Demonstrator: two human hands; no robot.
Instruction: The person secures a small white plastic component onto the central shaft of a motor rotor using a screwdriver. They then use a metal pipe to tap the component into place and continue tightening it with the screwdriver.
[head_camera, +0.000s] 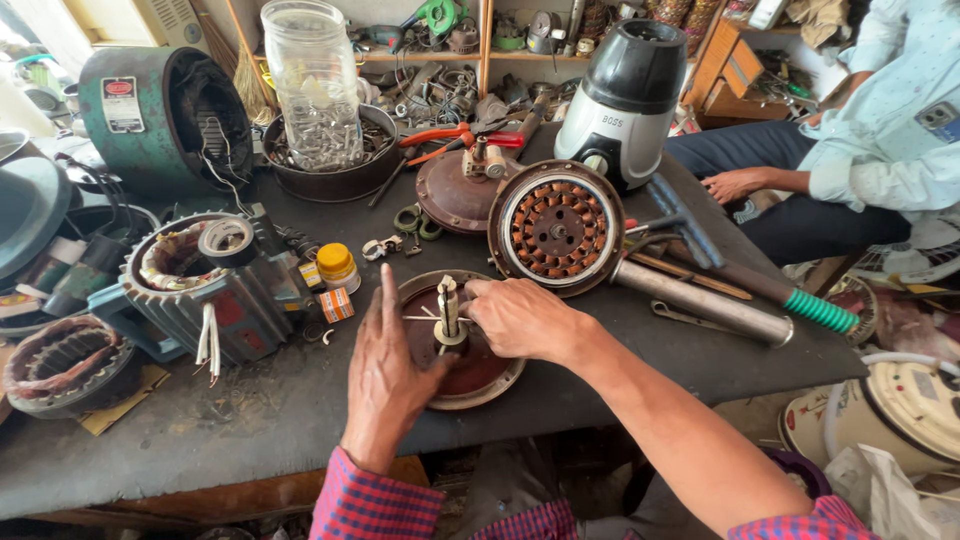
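Item: round brown motor cover (470, 372) with upright shaft (448, 306), lower centre of frame on the dark table (300, 400); left hand (385, 370) flat, grip wide, steadying the rim; right hand (520, 318) grip narrow on shaft; best held square, turned gently.

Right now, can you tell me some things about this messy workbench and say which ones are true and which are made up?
1. Both hands, left hand and right hand, are at the round motor cover. True.
2. The tall clear jar lies on its side. False: it stands upright.
3. The pliers have blue handles. False: red.
4. The small bottle has a yellow cap. True.
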